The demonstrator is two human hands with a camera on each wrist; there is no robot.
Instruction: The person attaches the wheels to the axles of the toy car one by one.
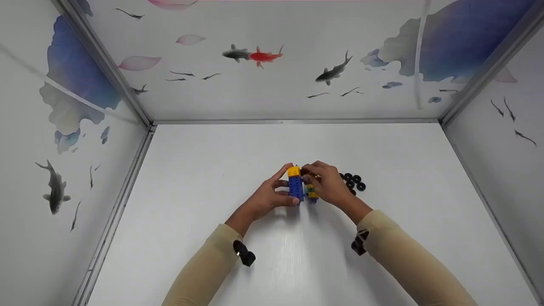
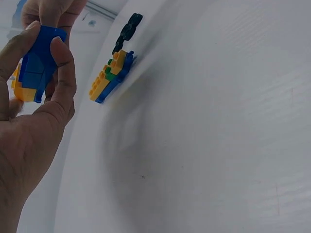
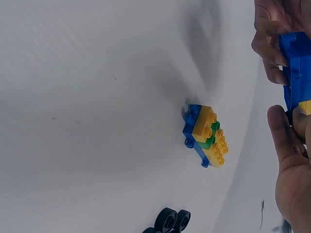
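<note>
Raised off the table is a toy vehicle of blue building blocks with a yellow block at its far end [image 1: 295, 187]. My left hand [image 1: 272, 193] grips it between thumb and fingers. At its far right side, my right hand [image 1: 325, 180] pinches a small dark piece against it. That piece looks like a black wheel but is mostly hidden by the fingertips. Under the right hand, a second block vehicle [image 3: 204, 136] sits on the table, yellow and green studded blocks on a blue base, partly covered in the head view.
Several loose black wheels [image 1: 350, 180] lie in a group on the white table [image 1: 204, 178], just right of the right hand. Panels printed with fish stand along the back [image 1: 289, 97] and both sides. Each wrist wears a small black camera.
</note>
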